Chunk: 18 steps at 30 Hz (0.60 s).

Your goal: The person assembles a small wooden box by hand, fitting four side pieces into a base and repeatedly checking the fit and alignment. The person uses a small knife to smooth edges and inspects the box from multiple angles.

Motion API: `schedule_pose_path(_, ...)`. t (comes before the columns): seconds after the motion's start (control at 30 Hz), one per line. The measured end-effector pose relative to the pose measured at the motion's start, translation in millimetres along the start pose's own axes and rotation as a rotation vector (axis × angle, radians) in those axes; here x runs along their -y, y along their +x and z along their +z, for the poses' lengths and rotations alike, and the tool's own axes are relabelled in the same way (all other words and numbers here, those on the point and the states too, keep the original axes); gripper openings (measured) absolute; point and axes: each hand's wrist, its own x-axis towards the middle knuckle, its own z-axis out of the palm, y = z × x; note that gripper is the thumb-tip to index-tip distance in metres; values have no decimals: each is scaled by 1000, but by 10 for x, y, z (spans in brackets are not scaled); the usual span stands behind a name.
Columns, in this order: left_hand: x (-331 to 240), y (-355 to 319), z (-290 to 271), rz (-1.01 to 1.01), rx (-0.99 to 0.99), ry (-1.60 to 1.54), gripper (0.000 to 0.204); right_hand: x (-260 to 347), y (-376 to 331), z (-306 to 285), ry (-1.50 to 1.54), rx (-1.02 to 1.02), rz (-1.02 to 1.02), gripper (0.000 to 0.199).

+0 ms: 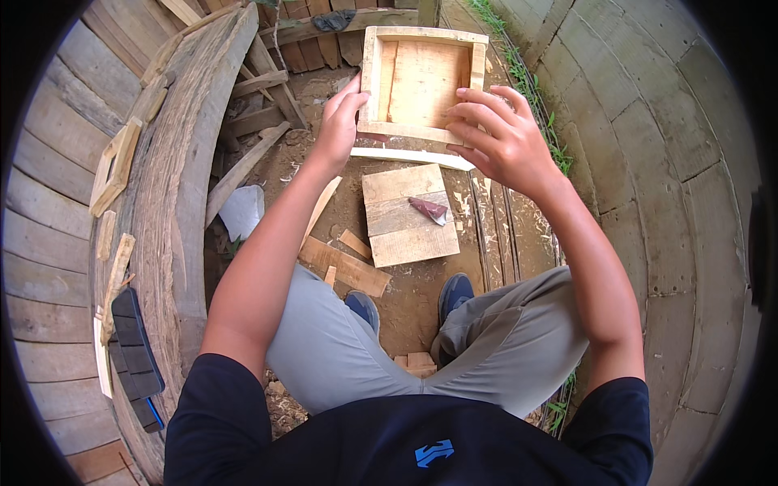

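A shallow wooden box with a raised rim is held up in front of me, its hollow side facing me. My left hand is closed on its left side, thumb at the rim and the other fingers hidden behind. My right hand grips the near right corner, fingers curled over the rim and partly inside. Below the box, a square block of joined boards lies on the ground. On it rests a folded reddish-brown sheet that looks like sandpaper.
A thick rough timber stands along the left, carrying a small wooden frame and a dark flat panel with a blue edge. Wood offcuts and shavings litter the dirt. A block wall rises at right.
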Motion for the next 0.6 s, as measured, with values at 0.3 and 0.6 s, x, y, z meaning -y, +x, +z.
schedule_pose_path(0.3, 85, 51, -93, 124, -36, 49, 61, 43, 32, 5, 4, -4, -27, 35)
schedule_pose_path(0.6, -7, -24, -6, 29, -54, 61, 58, 24, 9, 1, 10, 2, -7, 33)
